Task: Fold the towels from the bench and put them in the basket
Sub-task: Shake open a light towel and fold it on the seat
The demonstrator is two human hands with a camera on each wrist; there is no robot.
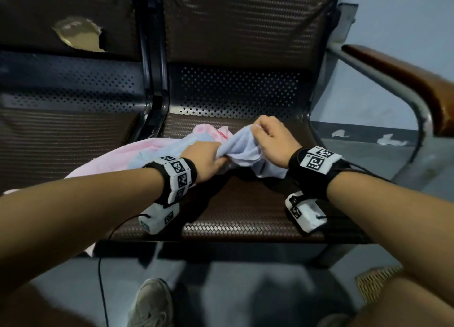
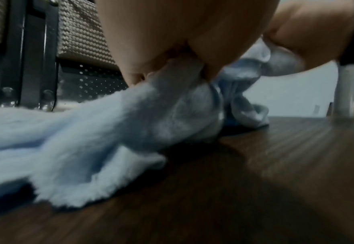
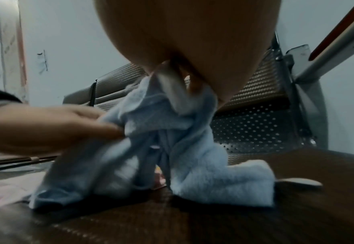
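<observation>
Both hands work at the middle of the head view, over the brown woven seat of a metal bench. The left hand has its fingers curled into a bunch of the light blue towel, gripping it from the 9 o'clock side. The right hand pinches another part of the same towel from the 3 o'clock side, thumb and fingers closed on a raised fold, held a little higher than the left. The two hands sit close together with the cloth gathered between them.

The towel is crumpled, not flat. In the left wrist view its lower folds rest on the seat and spread out towards 8 o'clock. In the right wrist view it hangs from the fingers in loose pleats, its bottom edge lying on the seat.

A pink towel lies under and beside the blue one, reaching from the centre towards 9 o'clock and over the front edge of the seat.

At 5 o'clock, on the floor beyond the right forearm, a corner of a woven basket shows. The bench armrest, brown on a grey metal tube, runs at 2 o'clock. A torn patch opens in the backrest at 10 o'clock. A shoe stands on the floor at 6 o'clock.
</observation>
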